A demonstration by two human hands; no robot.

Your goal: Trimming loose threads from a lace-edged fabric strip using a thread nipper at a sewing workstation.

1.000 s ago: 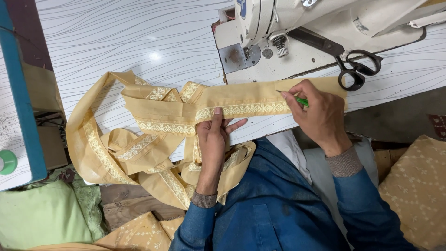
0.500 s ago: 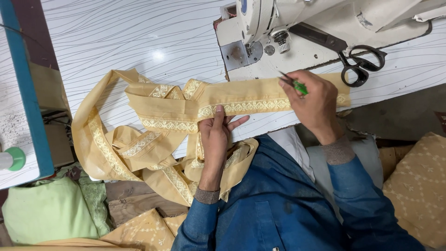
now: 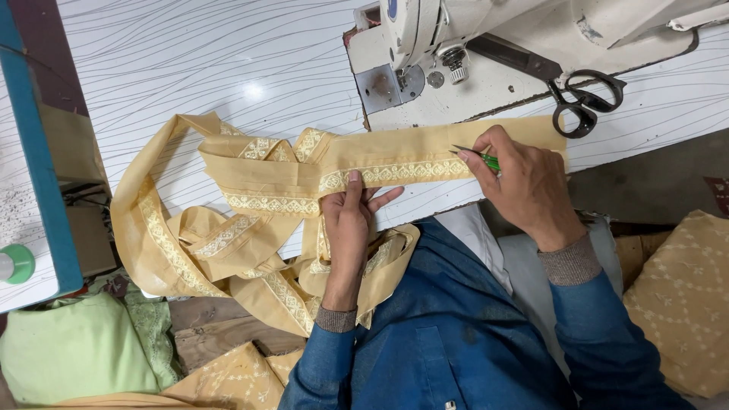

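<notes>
Strip (image 3: 395,163) of tan fabric with a cream embroidered band lies flat across the near edge of the worktop (image 3: 190,68), running from the middle out to the right, its far end reaching the scissors. Nearest the camera: blue sleeves with grey cuffs, and a blue garment over the lap. Left hand (image 3: 351,220) lies palm down on the strip at the worktop edge, fingers stretched flat and slightly spread, pressing the cloth; it grips nothing. Right hand (image 3: 524,186) rests on the strip to the right, fingers curled closed round a small green-handled tool (image 3: 477,156) whose thin metal tips point left and touch the fabric just above the embroidered band. Left of the left hand the same fabric doubles back in loose loops (image 3: 205,235), partly on the worktop, partly hanging over the edge toward the lap. Below and left, off the worktop: pale green cloth (image 3: 72,353) and more tan patterned cloth. At lower right, another tan patterned piece (image 3: 683,304). Farther back, a white sewing machine (image 3: 456,38) stands on the worktop just beyond the strip. Black scissors (image 3: 585,99) lie closed on the machine bed, right of the needle area, just beyond the strip's right end. Worktop surface is white with thin wavy lines.
</notes>
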